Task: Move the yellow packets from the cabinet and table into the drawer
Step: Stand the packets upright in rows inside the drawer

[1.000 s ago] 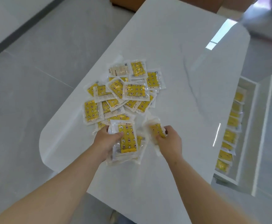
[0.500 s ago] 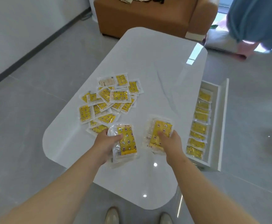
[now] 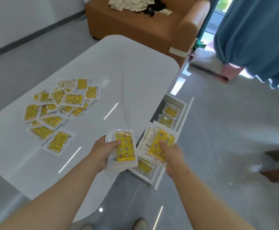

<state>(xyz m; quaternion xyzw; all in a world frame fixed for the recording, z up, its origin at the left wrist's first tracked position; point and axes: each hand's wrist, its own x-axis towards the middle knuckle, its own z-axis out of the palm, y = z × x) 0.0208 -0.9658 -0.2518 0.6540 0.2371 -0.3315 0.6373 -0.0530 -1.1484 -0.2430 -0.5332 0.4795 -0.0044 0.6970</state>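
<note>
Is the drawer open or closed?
Open. The drawer sticks out from under the table, and yellow packets lie inside it in plain sight.

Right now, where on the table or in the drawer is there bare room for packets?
Bare: the far half of the table, between the pile and the sofa; also the strip between the pile and the drawer-side edge. Crowded: the pile, and the drawer, lined with packets where visible; the stack in the right hand hides its middle.

Glossy white table (mirror-like), shiny plastic packets, matt brown sofa.
</note>
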